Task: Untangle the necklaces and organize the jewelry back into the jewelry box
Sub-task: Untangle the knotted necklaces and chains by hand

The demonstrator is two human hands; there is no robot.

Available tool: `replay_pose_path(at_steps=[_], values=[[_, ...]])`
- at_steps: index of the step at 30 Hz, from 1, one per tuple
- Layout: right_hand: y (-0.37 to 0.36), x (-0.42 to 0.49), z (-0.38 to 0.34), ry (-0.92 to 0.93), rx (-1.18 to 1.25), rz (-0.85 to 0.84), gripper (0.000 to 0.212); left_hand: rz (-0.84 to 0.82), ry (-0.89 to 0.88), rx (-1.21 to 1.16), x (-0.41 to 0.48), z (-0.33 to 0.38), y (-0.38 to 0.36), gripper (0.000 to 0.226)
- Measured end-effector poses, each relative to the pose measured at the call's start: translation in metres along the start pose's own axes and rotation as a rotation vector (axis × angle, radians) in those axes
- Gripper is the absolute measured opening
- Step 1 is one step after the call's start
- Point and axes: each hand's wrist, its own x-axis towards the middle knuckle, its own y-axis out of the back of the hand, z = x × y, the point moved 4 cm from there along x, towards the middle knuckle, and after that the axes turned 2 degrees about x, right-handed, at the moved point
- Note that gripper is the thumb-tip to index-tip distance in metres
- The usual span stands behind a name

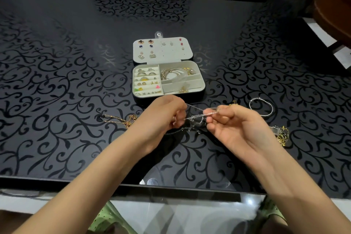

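left hand (163, 114): fingers were curled in, pinching one end of the silver necklace tangle (195, 119) at the fingertips.
right hand (233, 125): palm was turned up, thumb and forefinger nipping a beaded strand of the same tangle, the other fingers loosely bent.
silver necklace tangle: it was stretched between the two hands, lifted just above the surface (57, 81), with a knotted clump drooping in the middle.
jewelry box (190, 51): it sat open just beyond the hands, lid laid back flat with earrings pinned in it; rings and studs filled the slots nearer the left hand, bangles and gold pieces the compartments nearer the right.
gold necklace (121, 120): it lay on the surface just left of the left hand, partly hidden behind the wrist.
silver bangle (261, 106): it lay flat to the right of the right hand, a little beyond it.
gold and silver clump (283, 134): it rested right of the right wrist, apart from the bangle.
dark chain (174, 132): it lay on the surface beneath the hands.
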Motion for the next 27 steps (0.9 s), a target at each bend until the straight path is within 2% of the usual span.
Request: replay_pose_path(at_steps=[2, 4, 9, 13, 18, 27], values=[[0.0, 0.002, 0.001, 0.007, 0.018, -0.005, 0.005, 0.014, -0.04, 0.182, -0.001, 0.002, -0.001, 0.026], [0.001, 0.002, 0.0, 0.015, 0.01, -0.019, 0.013, 0.053, -0.07, 0.336, 0.0, 0.002, -0.004, 0.032], [0.002, 0.0, 0.004, -0.026, -0.009, -0.031, 0.01, 0.179, -0.132, 0.426, 0.002, 0.003, -0.006, 0.045], [0.008, -0.003, 0.007, -0.02, -0.274, 0.005, 0.014, 0.209, -0.005, 0.287, 0.003, 0.005, -0.004, 0.053], [0.007, -0.004, 0.008, 0.067, -0.679, 0.048, 0.004, 0.133, 0.096, 0.157, 0.002, 0.002, -0.002, 0.05], [0.0, -0.008, 0.002, 0.096, -0.632, -0.001, 0.019, -0.014, -0.012, 0.24, -0.002, 0.0, -0.002, 0.034]])
